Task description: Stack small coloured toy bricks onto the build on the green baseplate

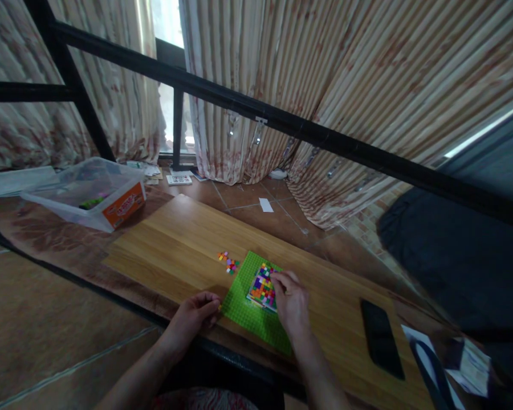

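Observation:
A green studded baseplate [243, 310] lies on the wooden tabletop [175, 245] in front of me. A patch of small coloured bricks [261, 286] is built on its far right part. My right hand [289, 302] rests on the plate beside that patch, fingers curled with the fingertips at the patch's top edge; whether they pinch a brick is hidden. My left hand [195, 315] lies at the plate's near left corner, fingers curled against its edge. A small heap of loose coloured bricks [228, 262] sits on the wood just left of the plate.
A clear plastic tub [85, 196] with an orange label stands at the far left. A black phone [381, 337] lies flat to the right, with papers and a blue strap [431, 364] beyond it. Black metal bars [282, 122] cross overhead before striped curtains.

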Demonstrator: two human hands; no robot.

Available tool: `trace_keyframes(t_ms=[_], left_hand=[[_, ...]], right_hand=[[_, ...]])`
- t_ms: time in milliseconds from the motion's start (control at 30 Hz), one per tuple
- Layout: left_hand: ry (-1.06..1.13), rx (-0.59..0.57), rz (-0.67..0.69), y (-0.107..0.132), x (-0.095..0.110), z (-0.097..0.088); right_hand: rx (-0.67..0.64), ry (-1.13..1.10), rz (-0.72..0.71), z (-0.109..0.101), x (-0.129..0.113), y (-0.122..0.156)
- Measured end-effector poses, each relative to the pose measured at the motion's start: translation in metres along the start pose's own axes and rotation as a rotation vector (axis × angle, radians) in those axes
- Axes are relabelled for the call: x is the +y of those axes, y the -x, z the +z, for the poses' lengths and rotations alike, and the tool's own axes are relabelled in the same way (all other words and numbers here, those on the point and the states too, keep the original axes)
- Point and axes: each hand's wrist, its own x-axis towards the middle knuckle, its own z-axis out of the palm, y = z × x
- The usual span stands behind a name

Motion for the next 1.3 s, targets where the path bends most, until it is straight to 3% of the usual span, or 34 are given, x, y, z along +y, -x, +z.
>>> trace_keyframes(t_ms=[367, 567, 867, 1067, 1300], left_hand=[[0.004, -0.02, 0.0, 0.0, 0.001, -0.002], [-0.009, -0.029, 0.016, 0.001, -0.002, -0.003], [-0.017, 0.002, 0.004, 0.005, 0.003, 0.001], [-0.013, 0.028, -0.018, 0.006, 0.005, 0.002], [-0.019, 0.004, -0.031, 0.005, -0.001, 0.007]], right_hand=[[0.079, -0.037, 0.128, 0.003, 0.005, 0.005], [0.235, -0.028, 0.161, -0.001, 0.007, 0.002], [0.073, -0.134, 0.266, 0.017, 0.015, -0.006], [0.089, -0.274, 0.354, 0.024, 0.02, -0.006], [0.109, -0.33, 0.338, 0.025, 0.017, -0.006]])
